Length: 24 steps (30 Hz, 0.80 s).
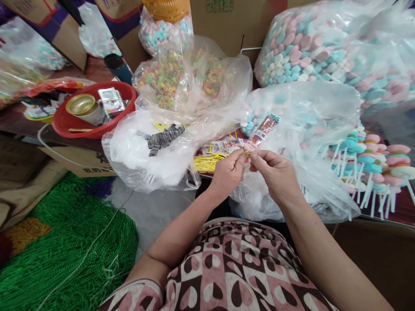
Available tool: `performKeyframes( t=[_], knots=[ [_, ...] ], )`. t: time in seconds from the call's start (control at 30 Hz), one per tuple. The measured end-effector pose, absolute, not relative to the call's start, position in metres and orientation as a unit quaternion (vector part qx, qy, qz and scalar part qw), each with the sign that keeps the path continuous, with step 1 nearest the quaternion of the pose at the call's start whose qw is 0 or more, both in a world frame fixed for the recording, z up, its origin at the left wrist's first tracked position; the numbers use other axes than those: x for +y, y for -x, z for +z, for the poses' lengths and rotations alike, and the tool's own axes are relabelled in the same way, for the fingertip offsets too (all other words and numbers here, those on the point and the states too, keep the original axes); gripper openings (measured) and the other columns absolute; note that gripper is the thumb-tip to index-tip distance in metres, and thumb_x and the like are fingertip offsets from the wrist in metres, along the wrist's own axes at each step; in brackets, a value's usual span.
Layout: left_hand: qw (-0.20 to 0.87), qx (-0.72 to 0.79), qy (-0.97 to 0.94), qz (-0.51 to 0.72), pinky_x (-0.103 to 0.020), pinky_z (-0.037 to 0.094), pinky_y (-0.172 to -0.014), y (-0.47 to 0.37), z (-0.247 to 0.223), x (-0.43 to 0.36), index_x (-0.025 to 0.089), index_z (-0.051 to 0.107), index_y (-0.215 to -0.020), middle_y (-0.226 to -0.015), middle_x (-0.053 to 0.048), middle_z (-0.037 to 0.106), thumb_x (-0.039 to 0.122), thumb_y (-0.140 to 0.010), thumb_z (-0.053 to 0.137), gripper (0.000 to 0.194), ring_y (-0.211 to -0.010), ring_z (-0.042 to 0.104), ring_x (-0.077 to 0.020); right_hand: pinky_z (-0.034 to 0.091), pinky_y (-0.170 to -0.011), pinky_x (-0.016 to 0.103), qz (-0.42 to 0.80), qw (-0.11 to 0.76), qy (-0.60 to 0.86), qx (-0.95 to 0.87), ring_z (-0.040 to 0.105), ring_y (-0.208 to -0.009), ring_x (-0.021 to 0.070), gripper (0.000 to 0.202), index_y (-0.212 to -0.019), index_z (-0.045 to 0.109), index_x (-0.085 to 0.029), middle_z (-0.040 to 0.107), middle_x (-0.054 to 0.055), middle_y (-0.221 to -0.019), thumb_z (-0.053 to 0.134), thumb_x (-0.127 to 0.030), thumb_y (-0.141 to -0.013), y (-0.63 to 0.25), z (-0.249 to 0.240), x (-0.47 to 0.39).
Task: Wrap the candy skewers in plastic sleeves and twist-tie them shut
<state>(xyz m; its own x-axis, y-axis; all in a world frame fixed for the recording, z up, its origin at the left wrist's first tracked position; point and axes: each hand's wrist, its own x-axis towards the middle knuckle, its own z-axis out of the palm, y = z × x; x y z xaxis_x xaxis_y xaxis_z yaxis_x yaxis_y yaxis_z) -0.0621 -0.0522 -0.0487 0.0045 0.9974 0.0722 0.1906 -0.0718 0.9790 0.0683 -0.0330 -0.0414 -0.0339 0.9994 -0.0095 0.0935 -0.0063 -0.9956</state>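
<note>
In my head view, both forearms reach in from below and converge in front of the patterned shirt, wrists bent inward, so that I have the left hand [229,170] and the right hand [275,170] pinching, thumb against forefinger, at the lower end of a clear candy packet [263,131]. I see that packet slanting up to the right above the fingertips, in front of a plastic bag of marshmallows [308,103], with yellow ties [209,163] lying just left of the left hand.
</note>
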Motion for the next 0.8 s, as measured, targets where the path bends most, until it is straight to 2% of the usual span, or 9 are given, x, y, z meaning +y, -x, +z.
performKeyframes(
  t=[0.1,0.23,0.37,0.43,0.57,0.67,0.8],
  knots=[
    [0.417,0.531,-0.576,0.461,-0.022,0.037,-0.058,0.063,-0.050,-0.052,0.021,0.063,-0.093,-0.050,0.007,0.044,0.033,-0.098,0.042,0.024,-0.050,0.044,-0.0101,0.045,-0.059,0.028,0.486,0.467,0.511,-0.533,0.054,-0.060,0.0130,0.022,-0.079,0.072,-0.022,0.066,-0.001,-0.069,0.075,-0.042,-0.072,-0.070,-0.043,-0.032],
    [0.423,0.498,-0.628,0.423,-0.022,0.038,-0.057,0.071,-0.047,-0.049,0.021,0.063,-0.103,-0.055,0.006,0.048,0.036,-0.099,0.037,0.030,-0.051,0.045,-0.0111,0.040,-0.055,0.027,0.468,0.451,0.517,-0.557,0.051,-0.056,0.0132,0.023,-0.070,0.069,-0.021,0.060,-0.002,-0.059,0.075,-0.043,-0.073,-0.080,-0.045,-0.029],
    [0.312,0.489,-0.740,0.342,-0.024,0.041,-0.069,0.079,-0.039,-0.046,0.020,0.063,-0.101,-0.081,-0.003,0.066,0.034,-0.098,0.040,0.028,-0.074,0.060,-0.0161,0.037,-0.053,0.028,0.467,0.420,0.512,-0.587,0.048,-0.055,0.0131,0.032,-0.055,0.061,-0.022,0.055,-0.002,-0.053,0.074,-0.044,-0.075,-0.089,-0.041,-0.027],
    [0.270,0.506,-0.760,0.305,-0.026,0.041,-0.072,0.080,-0.035,-0.045,0.019,0.062,-0.105,-0.089,-0.006,0.068,0.032,-0.099,0.039,0.027,-0.083,0.063,-0.0192,0.036,-0.053,0.028,0.471,0.418,0.515,-0.582,0.047,-0.054,0.0127,0.033,-0.054,0.060,-0.022,0.055,-0.002,-0.053,0.073,-0.043,-0.075,-0.089,-0.038,-0.027],
    [0.252,0.506,-0.772,0.292,-0.027,0.040,-0.073,0.076,-0.031,-0.046,0.018,0.059,-0.112,-0.096,-0.008,0.069,0.034,-0.101,0.035,0.031,-0.087,0.064,-0.0207,0.036,-0.053,0.027,0.466,0.433,0.518,-0.571,0.048,-0.055,0.0131,0.026,-0.060,0.062,-0.021,0.057,-0.002,-0.057,0.072,-0.040,-0.075,-0.085,-0.032,-0.028],
    [0.237,0.502,-0.781,0.288,-0.027,0.039,-0.073,0.077,-0.029,-0.045,0.019,0.058,-0.103,-0.095,-0.008,0.068,0.040,-0.100,0.038,0.029,-0.087,0.062,-0.0206,0.033,-0.051,0.027,0.444,0.418,0.521,-0.598,0.045,-0.054,0.0119,0.029,-0.059,0.060,-0.021,0.053,-0.003,-0.055,0.070,-0.041,-0.077,-0.087,-0.032,-0.029],
    [0.216,0.507,-0.799,0.242,-0.027,0.037,-0.069,0.079,-0.027,-0.041,0.019,0.058,-0.094,-0.087,-0.006,0.066,0.034,-0.100,0.038,0.026,-0.081,0.060,-0.0198,0.029,-0.050,0.027,0.426,0.390,0.521,-0.628,0.043,-0.054,0.0120,0.034,-0.055,0.059,-0.021,0.050,-0.002,-0.052,0.069,-0.045,-0.077,-0.093,-0.034,-0.030]
  ],
)
